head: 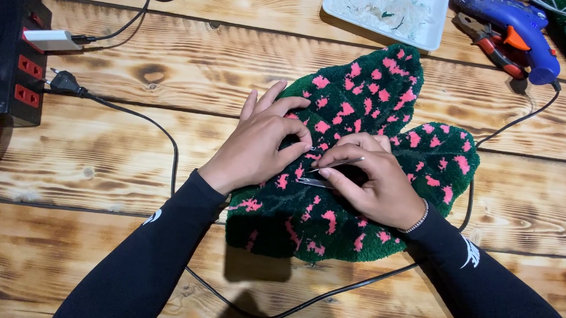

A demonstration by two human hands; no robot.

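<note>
Head view, wooden table (102,156). Black power strip (7,54) far left of rug. Left hand (258,145) flat on the leaf-shaped green tufted rug (359,176) with pink spots, fingers spread, pressing pile. Right hand (372,180) on rug's middle, fingers pinched on small metal scissors (331,171). White tray (387,13) above rug; blue glue gun (522,33) upper right.

Glue gun (522,33), pliers (489,41), white tray (431,34), pwr strip (7,54).

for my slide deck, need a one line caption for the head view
Right hand works metal tweezers into a green, pink-spotted tufted rug steadied by the left hand.
</note>
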